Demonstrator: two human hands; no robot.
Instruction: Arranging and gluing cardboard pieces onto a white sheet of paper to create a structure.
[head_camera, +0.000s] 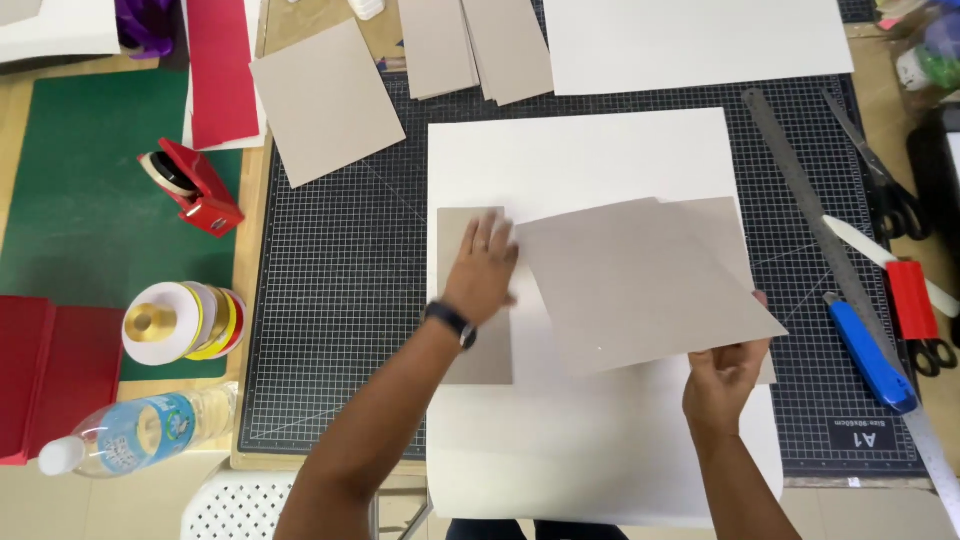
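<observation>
Hands at work on a white sheet (590, 160) over the cutting mat (340, 300): left hand (482, 268) lies flat, fingers spread, pressing a grey card strip (478, 360); right hand (727, 378) pinches a larger grey card (640, 290) (tilted, corner lifted), seemingly positioning it beside the strip.

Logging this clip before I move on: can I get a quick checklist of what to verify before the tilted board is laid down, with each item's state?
1. Left hand pressing the small board flat on the white sheet: ok.
2. Right hand has a grip on the tilted board at its lower right corner: ok.
3. Tilted board squared with the small board: not ok, it sits skewed.
4. A third board lies under the tilted one: ok, partly hidden.
5. Glue on the sheet: cannot tell.
6. Knife and ruler off the sheet: ok.
</observation>
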